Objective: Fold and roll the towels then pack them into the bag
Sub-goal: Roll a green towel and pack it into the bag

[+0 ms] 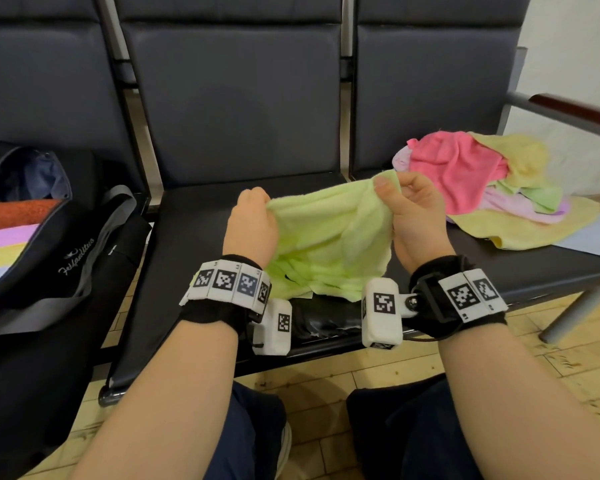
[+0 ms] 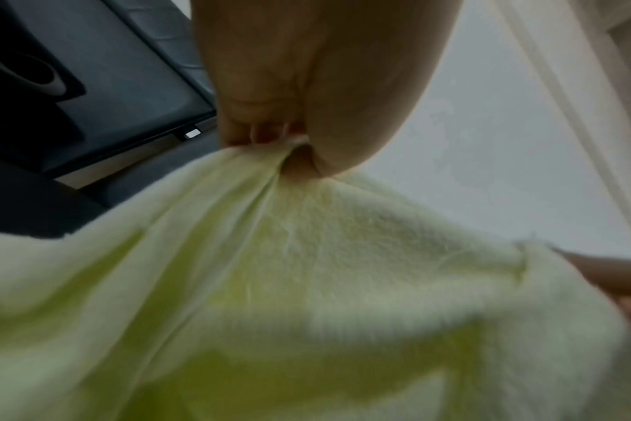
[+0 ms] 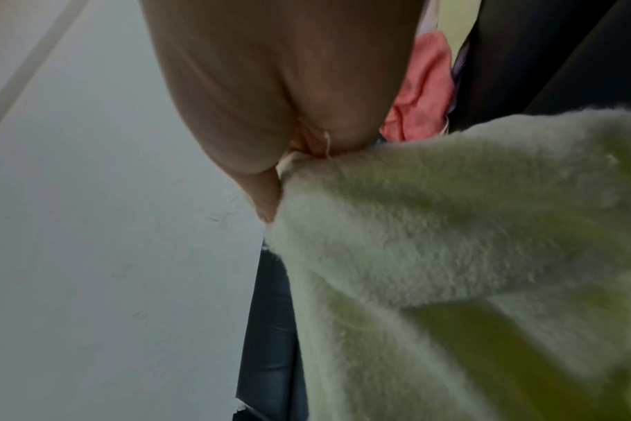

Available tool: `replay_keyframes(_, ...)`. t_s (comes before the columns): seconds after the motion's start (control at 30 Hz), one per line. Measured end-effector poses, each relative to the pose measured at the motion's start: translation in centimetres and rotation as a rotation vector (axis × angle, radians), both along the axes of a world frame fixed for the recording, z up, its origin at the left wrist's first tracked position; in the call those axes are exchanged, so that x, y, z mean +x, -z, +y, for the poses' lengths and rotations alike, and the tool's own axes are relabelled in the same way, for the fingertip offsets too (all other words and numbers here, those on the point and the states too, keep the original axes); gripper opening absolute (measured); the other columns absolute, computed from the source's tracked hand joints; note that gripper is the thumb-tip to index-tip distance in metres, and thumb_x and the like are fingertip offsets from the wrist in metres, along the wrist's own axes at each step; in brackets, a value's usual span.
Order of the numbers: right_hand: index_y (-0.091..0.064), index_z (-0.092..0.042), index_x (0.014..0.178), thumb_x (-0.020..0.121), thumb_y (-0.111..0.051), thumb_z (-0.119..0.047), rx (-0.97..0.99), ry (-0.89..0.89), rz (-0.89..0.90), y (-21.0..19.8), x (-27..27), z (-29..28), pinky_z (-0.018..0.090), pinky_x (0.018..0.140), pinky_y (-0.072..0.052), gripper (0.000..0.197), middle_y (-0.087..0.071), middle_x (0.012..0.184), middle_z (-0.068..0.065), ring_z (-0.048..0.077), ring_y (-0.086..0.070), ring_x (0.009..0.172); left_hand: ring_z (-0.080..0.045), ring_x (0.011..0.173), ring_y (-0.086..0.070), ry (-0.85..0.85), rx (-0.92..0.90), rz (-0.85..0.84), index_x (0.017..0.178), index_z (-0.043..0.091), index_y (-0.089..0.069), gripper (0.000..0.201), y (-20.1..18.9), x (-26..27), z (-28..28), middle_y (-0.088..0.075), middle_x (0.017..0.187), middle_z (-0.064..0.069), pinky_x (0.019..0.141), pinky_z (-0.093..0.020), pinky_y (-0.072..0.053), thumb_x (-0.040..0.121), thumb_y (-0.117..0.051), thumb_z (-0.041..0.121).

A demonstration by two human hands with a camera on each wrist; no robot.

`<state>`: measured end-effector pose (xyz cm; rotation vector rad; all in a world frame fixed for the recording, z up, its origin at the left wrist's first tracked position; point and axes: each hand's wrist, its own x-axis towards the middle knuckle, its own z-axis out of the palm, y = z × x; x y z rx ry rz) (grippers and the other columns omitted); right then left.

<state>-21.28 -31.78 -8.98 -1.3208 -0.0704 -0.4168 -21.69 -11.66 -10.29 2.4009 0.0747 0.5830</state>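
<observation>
A light green towel (image 1: 329, 233) hangs over the middle seat, stretched between both hands. My left hand (image 1: 253, 216) pinches its left top corner, and my right hand (image 1: 409, 202) pinches the right top corner. The left wrist view shows my left hand (image 2: 289, 142) gripping the green towel (image 2: 307, 270) at a gathered edge. In the right wrist view my right hand (image 3: 289, 159) pinches the towel (image 3: 451, 242) at its corner. A black bag (image 1: 49, 258) lies open on the left seat with folded orange, pink and yellow towels inside.
A heap of loose towels (image 1: 492, 188) in pink, yellow, lilac and green lies on the right seat. The dark bench seat (image 1: 194, 244) runs below the hands. A wooden armrest (image 1: 575, 109) stands at far right. My knees are over the wooden floor (image 1: 326, 386).
</observation>
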Motion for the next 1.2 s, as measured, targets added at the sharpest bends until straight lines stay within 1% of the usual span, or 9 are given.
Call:
replay_keyframes(0.17, -0.056, -0.021, 0.078, 0.089, -0.066, -0.013, -0.064, 0.133, 0.042, 1.0, 0.9, -0.8, 0.037, 0.077, -0.046, 0.017, -0.055, 0.065, -0.004, 0.011, -0.053, 0.065, -0.019, 0.089, -0.052, -0.006, -0.269, -0.159, 0.106, 0.009, -0.049, 0.011, -0.5, 0.2, 0.7, -0.052, 0.101, -0.004, 0.077, -0.029, -0.043, 0.097, -0.043, 0.010)
replay_keyframes(0.3, -0.056, -0.022, 0.074, 0.087, -0.066, -0.012, -0.169, 0.212, 0.122, 2.1, 1.3, -0.9, 0.028, 0.073, -0.044, 0.020, -0.057, 0.071, -0.006, 0.006, -0.054, 0.065, -0.015, 0.091, -0.059, 0.169, -0.615, 0.081, 0.097, 0.016, -0.055, 0.009, -1.0, 0.8, 0.5, -0.061, 0.097, 0.000, 0.082, -0.024, -0.049, 0.092, -0.055, 0.023)
replay_keyframes(0.4, -0.065, -0.014, 0.079, 0.083, -0.069, -0.003, -0.205, -0.024, 0.187, 1.9, 0.9, 0.1, 0.021, 0.074, -0.048, 0.012, -0.066, 0.086, -0.006, -0.001, -0.062, 0.073, -0.021, 0.090, -0.057, 0.350, -0.595, 0.284, 0.086, 0.016, -0.059, 0.014, -1.1, 0.3, -0.4, -0.061, 0.094, -0.006, 0.082, -0.035, -0.046, 0.094, -0.051, 0.023)
replay_keyframes(0.5, -0.066, -0.010, 0.070, 0.072, -0.073, 0.003, -0.149, -0.484, 0.183, 1.3, 0.0, 1.0, 0.031, 0.090, -0.053, 0.015, -0.067, 0.116, 0.002, 0.014, -0.065, 0.106, -0.016, 0.077, -0.048, 0.415, -0.509, 0.339, 0.073, 0.016, -0.055, 0.024, -1.2, -0.3, -1.1, -0.052, 0.075, 0.001, 0.073, -0.034, -0.038, 0.090, -0.050, 0.032)
replay_keyframes(0.57, -0.059, -0.002, 0.070, 0.070, -0.069, 0.010, -0.136, -0.687, 0.187, 1.2, -0.6, 1.2, 0.030, 0.080, -0.055, 0.016, -0.070, 0.112, 0.006, 0.018, -0.068, 0.101, -0.016, 0.074, -0.049, 0.455, -0.488, 0.346, 0.074, 0.016, -0.056, 0.027, -1.2, -0.6, -1.3, -0.052, 0.074, 0.000, 0.073, -0.035, -0.041, 0.082, -0.050, 0.041)
replay_keyframes(0.63, -0.059, -0.002, 0.068, 0.072, -0.067, 0.012, -0.150, -0.725, 0.203, 1.5, -0.6, 1.3, 0.029, 0.075, -0.055, 0.017, -0.071, 0.107, 0.006, 0.019, -0.069, 0.094, -0.016, 0.072, -0.047, 0.496, -0.488, 0.348, 0.075, 0.012, -0.055, 0.030, -1.1, -0.8, -1.2, -0.049, 0.073, -0.002, 0.072, -0.034, -0.040, 0.083, -0.051, 0.041)
replay_keyframes(0.77, -0.066, -0.019, 0.059, 0.068, -0.070, 0.000, -0.232, -0.715, 0.134, 1.7, -0.3, 1.3, 0.035, 0.099, -0.046, 0.022, -0.059, 0.132, 0.000, 0.014, -0.054, 0.125, -0.024, 0.078, -0.056, 0.600, -0.491, 0.388, 0.091, -0.005, -0.061, 0.045, -1.2, -1.1, -0.9, -0.062, 0.083, -0.018, 0.079, -0.040, -0.048, 0.091, -0.049, 0.039)
replay_keyframes(0.93, -0.062, -0.014, 0.057, 0.069, -0.064, 0.008, -0.157, -0.814, 0.158, 1.5, -0.6, 1.3, 0.034, 0.076, -0.054, 0.026, -0.070, 0.107, 0.008, 0.023, -0.068, 0.093, -0.019, 0.080, -0.060, 0.614, -0.486, 0.447, 0.093, -0.007, -0.065, 0.040, -1.4, -1.5, -1.1, -0.066, 0.085, -0.010, 0.082, -0.039, -0.050, 0.098, -0.045, 0.028)
replay_keyframes(1.2, -0.057, -0.008, 0.070, 0.077, -0.069, 0.009, -0.395, -0.644, 0.112, 1.8, -0.3, 1.3, 0.024, 0.068, -0.053, 0.023, -0.063, 0.071, 0.000, 0.010, -0.062, 0.066, -0.022, 0.073, -0.053, 0.649, -0.354, 0.488, 0.087, 0.000, -0.067, 0.055, -1.2, -1.4, -0.7, -0.060, 0.080, -0.013, 0.074, -0.038, -0.044, 0.089, -0.055, 0.053)
